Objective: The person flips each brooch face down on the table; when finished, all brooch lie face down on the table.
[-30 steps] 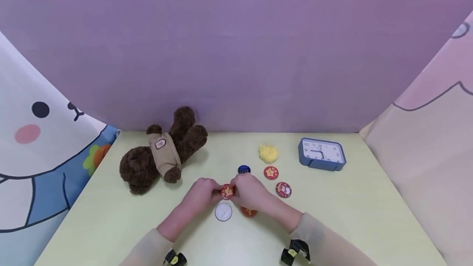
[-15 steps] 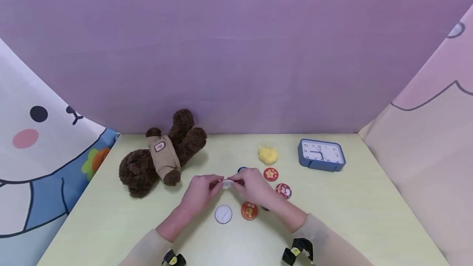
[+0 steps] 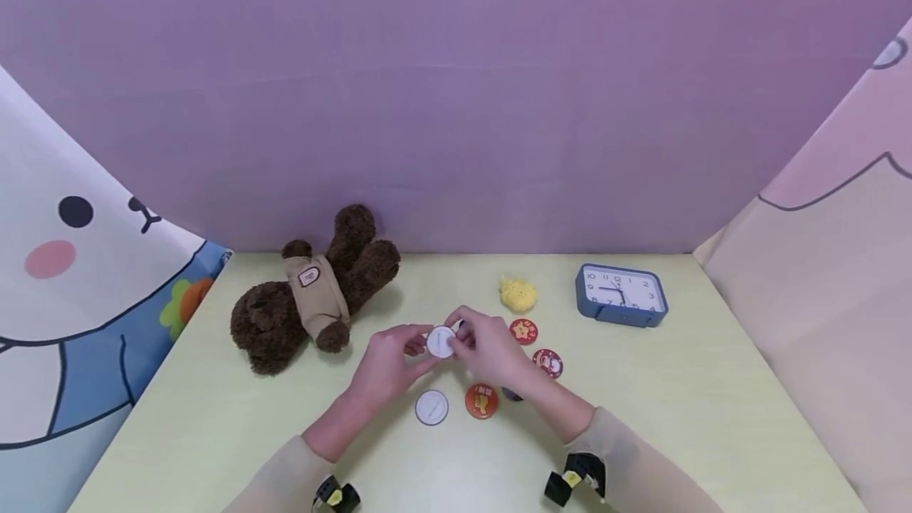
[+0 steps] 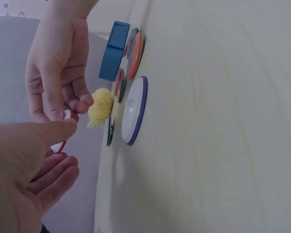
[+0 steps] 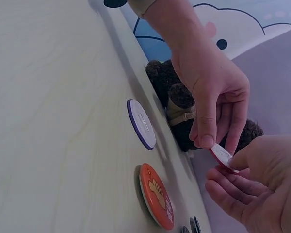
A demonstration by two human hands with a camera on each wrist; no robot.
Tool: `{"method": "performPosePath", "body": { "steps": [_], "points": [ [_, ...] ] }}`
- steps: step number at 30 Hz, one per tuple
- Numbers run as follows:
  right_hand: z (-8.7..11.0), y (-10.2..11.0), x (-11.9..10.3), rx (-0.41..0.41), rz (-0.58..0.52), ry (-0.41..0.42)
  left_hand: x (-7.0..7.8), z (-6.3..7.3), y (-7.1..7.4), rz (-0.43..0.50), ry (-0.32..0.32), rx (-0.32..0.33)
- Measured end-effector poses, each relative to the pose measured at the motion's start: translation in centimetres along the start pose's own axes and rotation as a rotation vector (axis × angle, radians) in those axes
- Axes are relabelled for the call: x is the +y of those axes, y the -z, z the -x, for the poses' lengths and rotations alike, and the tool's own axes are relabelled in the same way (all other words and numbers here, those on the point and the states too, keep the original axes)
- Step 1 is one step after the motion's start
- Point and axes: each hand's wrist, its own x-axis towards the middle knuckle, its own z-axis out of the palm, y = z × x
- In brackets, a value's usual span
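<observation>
Both hands hold one round pin badge (image 3: 440,342) above the table, its white back with the pin facing up. My left hand (image 3: 388,359) pinches its left edge between thumb and fingers. On the opposite edge, the thumb and fingers of my right hand (image 3: 492,351) pinch it. The right wrist view shows the red rim of this badge (image 5: 221,156). Below the hands lie another badge with its white back up (image 3: 431,408) and an orange badge with a thumbs-up picture (image 3: 481,401). A dark badge (image 3: 512,394) is partly hidden by the right forearm.
Two red badges, one with a star (image 3: 523,331) and one with a figure (image 3: 548,363), lie right of the hands. Behind them are a yellow fluffy ball (image 3: 518,294) and a blue clock (image 3: 621,295). A brown teddy bear (image 3: 317,299) lies at the left.
The held badge has turned over, from its red printed face to its white back. Both hands have risen slightly away from the body, and the orange badge has come into fuller view.
</observation>
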Motion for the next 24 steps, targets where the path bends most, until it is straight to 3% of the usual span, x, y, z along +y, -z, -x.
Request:
{"method": "performPosePath", "body": {
  "steps": [7, 16, 24],
  "points": [
    [0.2, -0.6, 0.2, -0.051, 0.046, -0.007, -0.5, 0.2, 0.2, -0.048, -0.006, -0.031],
    [0.2, -1.6, 0.3, -0.007, 0.262, 0.077, -1.4, 0.5, -0.3, -0.096, -0.043, -0.079],
    [0.3, -2.4, 0.5, -0.059, 0.387, 0.067, -1.5, 0.7, -0.6, -0.147, -0.034, -0.180]
  ]
}}
